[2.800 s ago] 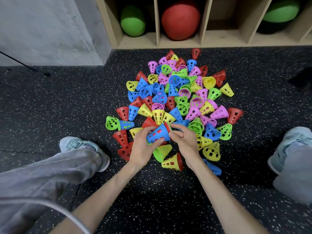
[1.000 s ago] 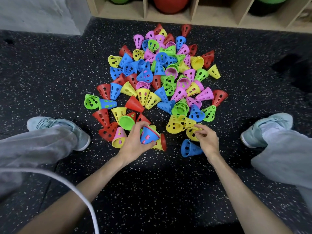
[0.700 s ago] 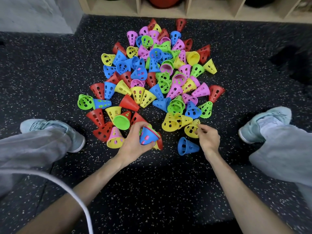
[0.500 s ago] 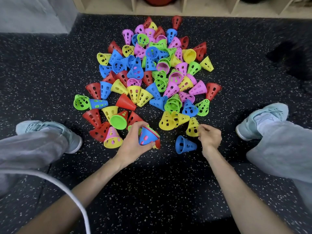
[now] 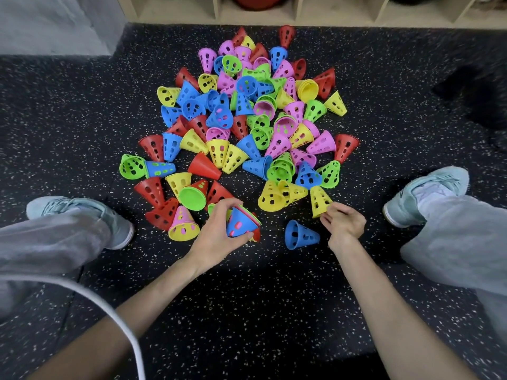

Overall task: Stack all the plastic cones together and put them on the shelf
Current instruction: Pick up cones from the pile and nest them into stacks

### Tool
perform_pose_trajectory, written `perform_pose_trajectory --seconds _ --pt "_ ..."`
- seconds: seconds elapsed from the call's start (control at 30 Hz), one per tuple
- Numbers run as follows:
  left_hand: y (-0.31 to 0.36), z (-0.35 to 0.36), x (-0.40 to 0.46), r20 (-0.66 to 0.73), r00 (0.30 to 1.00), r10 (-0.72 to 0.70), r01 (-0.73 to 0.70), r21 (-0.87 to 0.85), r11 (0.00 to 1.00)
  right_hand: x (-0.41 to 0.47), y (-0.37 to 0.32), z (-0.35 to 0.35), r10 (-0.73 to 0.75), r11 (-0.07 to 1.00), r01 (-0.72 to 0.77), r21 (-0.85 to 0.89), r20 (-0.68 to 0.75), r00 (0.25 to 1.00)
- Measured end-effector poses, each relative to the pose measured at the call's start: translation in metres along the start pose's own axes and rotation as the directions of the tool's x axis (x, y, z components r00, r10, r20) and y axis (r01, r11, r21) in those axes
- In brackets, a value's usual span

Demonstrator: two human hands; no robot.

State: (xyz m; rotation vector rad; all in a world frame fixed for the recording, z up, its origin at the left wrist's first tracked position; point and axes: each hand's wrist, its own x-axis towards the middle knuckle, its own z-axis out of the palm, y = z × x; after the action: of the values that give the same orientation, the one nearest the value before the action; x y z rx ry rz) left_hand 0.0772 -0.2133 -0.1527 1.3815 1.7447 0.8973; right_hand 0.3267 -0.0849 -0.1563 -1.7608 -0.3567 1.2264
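1. Lighting was bright and even, with the coloured cones (image 5: 247,124) vivid and sharp.
2. A soft shadow darkened the floor (image 5: 68,119) beneath the forearms, nearest the camera.
3. Wide-angle distortion bent the shelf (image 5: 301,19) edge and stretched the trouser legs.
4. The right edge looked slightly smeared by motion blur.

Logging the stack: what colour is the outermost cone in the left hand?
Blue, seen in the head view: stack, left hand.

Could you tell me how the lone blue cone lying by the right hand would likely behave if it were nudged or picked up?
The blue cone lies on its side, so a nudge would probably roll it in a curve. Thin perforated plastic suggests it is light. The holes should give fingers purchase, so it probably won't slip.
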Motion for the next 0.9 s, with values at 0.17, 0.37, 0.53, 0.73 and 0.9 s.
perform_pose_trajectory --seconds 0.17,0.37,0.53,0.73,0.9 --pt "0.009 -0.001 0.001 -0.001 1.0 0.01 -0.01 0.0 1.0 -0.016 -0.008 0.004 -0.074 0.997 0.07 0.033 0.14 0.987" --pt "0.026 -0.004 -0.001 -0.003 0.999 0.041 -0.041 -0.004 0.999 -0.039 -0.023 0.003 -0.235 0.921 0.354 -0.162 0.495 0.837" --pt "0.031 -0.01 -0.007 0.001 0.999 0.048 -0.048 0.007 0.999 -0.066 -0.036 0.005 -0.297 0.748 0.599 -0.286 0.664 0.687" --pt "0.039 -0.008 -0.01 0.003 0.999 0.047 -0.047 0.028 0.999 -0.088 -0.03 0.009 -0.288 0.604 0.735 -0.307 0.776 0.561" --pt "0.04 0.0 -0.013 0.044 0.997 0.066 -0.068 0.052 0.996 -0.101 -0.022 0.003 -0.18 0.692 0.669 -0.27 0.834 0.522"
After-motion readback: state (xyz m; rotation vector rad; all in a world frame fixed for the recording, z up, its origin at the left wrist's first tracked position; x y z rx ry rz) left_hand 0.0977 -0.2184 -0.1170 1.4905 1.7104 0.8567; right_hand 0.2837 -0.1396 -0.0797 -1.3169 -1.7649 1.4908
